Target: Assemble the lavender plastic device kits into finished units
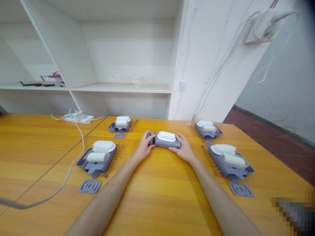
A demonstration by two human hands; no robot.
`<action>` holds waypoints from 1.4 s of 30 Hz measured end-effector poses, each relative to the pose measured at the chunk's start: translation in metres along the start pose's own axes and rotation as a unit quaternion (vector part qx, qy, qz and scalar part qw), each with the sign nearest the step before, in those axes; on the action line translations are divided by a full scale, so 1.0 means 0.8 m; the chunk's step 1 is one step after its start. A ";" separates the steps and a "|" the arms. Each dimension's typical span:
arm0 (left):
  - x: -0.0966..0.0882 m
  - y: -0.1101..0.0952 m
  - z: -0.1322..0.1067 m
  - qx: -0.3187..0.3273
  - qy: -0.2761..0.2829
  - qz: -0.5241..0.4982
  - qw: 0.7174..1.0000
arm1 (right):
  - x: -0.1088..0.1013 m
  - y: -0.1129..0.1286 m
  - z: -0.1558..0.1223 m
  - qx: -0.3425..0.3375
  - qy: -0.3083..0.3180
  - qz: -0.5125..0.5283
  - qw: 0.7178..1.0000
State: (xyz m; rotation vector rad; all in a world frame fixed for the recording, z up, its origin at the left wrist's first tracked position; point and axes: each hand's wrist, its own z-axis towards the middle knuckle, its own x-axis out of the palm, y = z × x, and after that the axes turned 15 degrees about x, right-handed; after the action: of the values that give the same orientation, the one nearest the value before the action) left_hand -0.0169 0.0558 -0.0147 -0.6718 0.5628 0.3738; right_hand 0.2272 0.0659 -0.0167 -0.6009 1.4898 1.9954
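Observation:
In the middle of the table, my left hand and my right hand hold a grey-purple plastic holder from its two ends. A white oval piece with a bumpy top sits on the holder. My left fingers and thumb close around a small grey end piece at the holder's left; a dark gap shows between the two. The fingers of my right hand wrap the holder's right end. Whether the end piece touches the body I cannot tell.
Similar grey sets with white ovals and rolls stand at left front, left back, right back and right front. Slotted flat plates and wire coils lie beside them. A white cable runs from a power strip.

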 end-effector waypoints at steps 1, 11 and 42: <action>0.000 0.000 0.000 0.001 0.001 0.000 1.000 | -0.001 0.000 0.000 0.001 0.000 -0.002 1.000; -0.005 -0.003 0.002 0.009 0.015 0.004 1.000 | -0.005 -0.002 0.000 -0.006 -0.001 -0.005 1.000; -0.005 -0.002 0.002 -0.126 0.056 0.005 0.990 | -0.011 0.009 -0.004 -0.022 0.023 -0.026 0.999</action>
State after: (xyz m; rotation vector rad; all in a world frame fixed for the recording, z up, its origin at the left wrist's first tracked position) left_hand -0.0185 0.0555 -0.0107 -0.9373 0.6327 0.4222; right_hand 0.2289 0.0601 -0.0067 -0.7025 1.4457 1.9909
